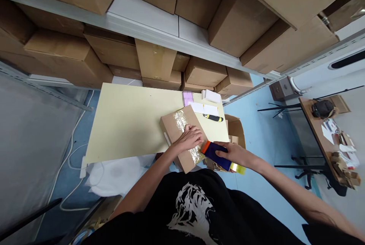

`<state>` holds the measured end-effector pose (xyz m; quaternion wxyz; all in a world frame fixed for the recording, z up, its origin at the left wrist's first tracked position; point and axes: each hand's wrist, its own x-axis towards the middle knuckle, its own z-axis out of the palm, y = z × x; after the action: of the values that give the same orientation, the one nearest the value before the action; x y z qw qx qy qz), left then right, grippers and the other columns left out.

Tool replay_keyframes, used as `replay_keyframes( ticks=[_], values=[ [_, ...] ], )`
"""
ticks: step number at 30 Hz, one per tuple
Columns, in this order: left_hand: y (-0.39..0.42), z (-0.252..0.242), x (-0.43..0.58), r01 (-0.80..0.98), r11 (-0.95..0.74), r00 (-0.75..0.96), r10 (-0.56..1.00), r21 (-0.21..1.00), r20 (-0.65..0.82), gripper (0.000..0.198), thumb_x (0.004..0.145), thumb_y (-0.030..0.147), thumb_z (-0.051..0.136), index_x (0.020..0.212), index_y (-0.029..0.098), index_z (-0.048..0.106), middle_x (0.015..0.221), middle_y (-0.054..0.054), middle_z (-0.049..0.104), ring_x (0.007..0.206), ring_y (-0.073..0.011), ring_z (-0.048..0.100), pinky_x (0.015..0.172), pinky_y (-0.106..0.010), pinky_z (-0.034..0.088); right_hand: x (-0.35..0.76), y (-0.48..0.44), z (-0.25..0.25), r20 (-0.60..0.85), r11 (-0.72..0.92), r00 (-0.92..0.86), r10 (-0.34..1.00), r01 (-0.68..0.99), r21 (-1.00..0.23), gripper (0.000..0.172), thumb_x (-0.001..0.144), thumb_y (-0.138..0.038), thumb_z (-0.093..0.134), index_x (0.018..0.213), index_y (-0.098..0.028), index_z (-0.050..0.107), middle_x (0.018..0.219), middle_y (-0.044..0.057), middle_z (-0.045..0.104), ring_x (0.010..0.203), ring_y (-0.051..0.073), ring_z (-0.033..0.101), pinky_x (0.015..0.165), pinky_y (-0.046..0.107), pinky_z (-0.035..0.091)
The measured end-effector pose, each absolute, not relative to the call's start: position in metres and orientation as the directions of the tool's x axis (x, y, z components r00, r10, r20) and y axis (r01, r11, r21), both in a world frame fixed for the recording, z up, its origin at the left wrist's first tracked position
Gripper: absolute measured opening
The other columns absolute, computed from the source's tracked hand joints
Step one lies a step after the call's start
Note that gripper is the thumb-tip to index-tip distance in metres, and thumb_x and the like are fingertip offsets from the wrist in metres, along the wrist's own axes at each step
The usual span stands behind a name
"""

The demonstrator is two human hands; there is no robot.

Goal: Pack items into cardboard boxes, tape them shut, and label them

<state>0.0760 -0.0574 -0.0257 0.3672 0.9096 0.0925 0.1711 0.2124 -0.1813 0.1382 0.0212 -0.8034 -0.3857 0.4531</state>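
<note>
A cardboard box (172,126) lies askew on the front edge of the pale yellow table (125,119), with shiny clear tape (180,120) along its top. My left hand (189,137) rests on the box top over the tape, its fingers laid out and holding nothing. In my right hand (235,155) is a dark blue tape dispenser (216,154) with an orange front edge, gripped from the right. That front edge meets the box's right side. A yellowish tape roll (237,168) shows at the dispenser's back end, partly hidden by the hand.
Behind the box lie a black-and-yellow utility knife (213,118), white labels (203,108), a white stack (211,96) and a blurred purple item (187,98). Shelving (159,39) full of cartons spans the back. An open carton (237,128) stands right of the table; white wrap (116,176) hangs at front left.
</note>
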Motion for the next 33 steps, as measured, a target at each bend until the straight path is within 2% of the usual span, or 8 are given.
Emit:
replay_keyframes(
  ticks=[6,11,14,21,25,30,31,33],
  values=[
    [-0.058,-0.03,0.081,0.029,-0.711,0.941,0.255,0.703,0.22,0.027,0.091,0.036,0.043,0.073,0.022,0.056,0.079,-0.001,0.062,0.09,-0.0172,0.05,0.092,-0.037,0.025,0.225,-0.182,0.145,-0.745,-0.712,0.246,0.62,0.574,-0.403,0.044,0.075,-0.049,0.061,0.113,-0.027,0.067,0.077,0.004,0.072,0.057,0.019,0.063,0.053,0.03,0.048],
    [-0.058,-0.03,0.083,0.032,-0.704,0.956,0.228,0.71,0.183,0.026,0.09,0.036,0.046,0.071,0.021,0.055,0.079,-0.001,0.062,0.091,-0.0176,0.05,0.093,-0.038,0.025,0.227,-0.195,0.145,-0.723,-0.725,0.26,0.641,0.515,-0.458,0.045,0.072,-0.047,0.064,0.112,-0.027,0.068,0.082,0.005,0.072,0.068,0.021,0.066,0.061,0.032,0.051],
    [-0.059,-0.028,0.084,0.012,-0.715,0.962,0.199,0.699,0.186,0.025,0.09,0.035,0.047,0.07,0.021,0.055,0.079,-0.001,0.062,0.09,-0.0174,0.05,0.093,-0.038,0.025,0.227,-0.191,0.145,-0.714,-0.695,0.239,0.658,0.557,-0.454,0.042,0.072,-0.045,0.063,0.11,-0.027,0.069,0.089,0.005,0.072,0.076,0.023,0.067,0.068,0.034,0.052],
    [-0.06,-0.025,0.084,-0.052,-0.688,0.968,0.144,0.724,0.205,0.021,0.091,0.031,0.045,0.075,0.02,0.054,0.08,0.0,0.059,0.09,-0.0167,0.049,0.089,-0.036,0.025,0.217,-0.133,0.161,-0.897,-0.658,0.17,0.408,0.736,-0.16,0.031,0.075,-0.037,0.057,0.096,-0.018,0.071,0.068,0.006,0.069,0.057,0.021,0.064,0.055,0.032,0.05],
    [-0.059,-0.023,0.085,-0.085,-0.685,0.976,0.091,0.724,0.2,0.018,0.09,0.026,0.045,0.076,0.018,0.053,0.082,-0.002,0.057,0.089,-0.0173,0.047,0.088,-0.037,0.025,0.203,-0.098,0.159,-0.962,-0.56,0.178,0.206,0.828,0.033,0.035,0.074,-0.037,0.059,0.096,-0.011,0.068,0.069,0.007,0.068,0.055,0.021,0.065,0.053,0.03,0.05],
    [-0.062,-0.023,0.086,-0.102,-0.659,0.976,0.08,0.745,0.204,0.012,0.088,0.019,0.045,0.079,0.018,0.053,0.082,-0.002,0.056,0.091,-0.0182,0.047,0.089,-0.039,0.026,0.194,-0.082,0.13,-0.952,-0.427,0.251,0.175,0.891,0.157,0.022,0.072,-0.031,0.063,0.072,-0.01,0.069,0.065,0.01,0.067,0.06,0.026,0.066,0.058,0.035,0.05],
    [-0.061,-0.023,0.086,-0.109,-0.65,0.975,0.075,0.752,0.207,0.012,0.087,0.019,0.045,0.079,0.018,0.053,0.083,-0.002,0.056,0.091,-0.0183,0.047,0.09,-0.039,0.027,0.196,-0.087,0.122,-0.946,-0.467,0.278,0.165,0.867,0.174,0.021,0.07,-0.031,0.066,0.068,-0.01,0.068,0.064,0.01,0.067,0.06,0.026,0.066,0.058,0.036,0.05],
    [-0.059,-0.024,0.083,-0.09,-0.619,0.976,0.101,0.781,0.193,0.013,0.087,0.019,0.044,0.077,0.018,0.052,0.083,-0.001,0.055,0.09,-0.0181,0.047,0.09,-0.039,0.028,0.203,-0.11,0.107,-0.857,-0.66,0.393,0.334,0.747,0.086,0.02,0.07,-0.03,0.07,0.069,-0.01,0.067,0.07,0.009,0.067,0.066,0.025,0.065,0.062,0.037,0.051]
  ],
)
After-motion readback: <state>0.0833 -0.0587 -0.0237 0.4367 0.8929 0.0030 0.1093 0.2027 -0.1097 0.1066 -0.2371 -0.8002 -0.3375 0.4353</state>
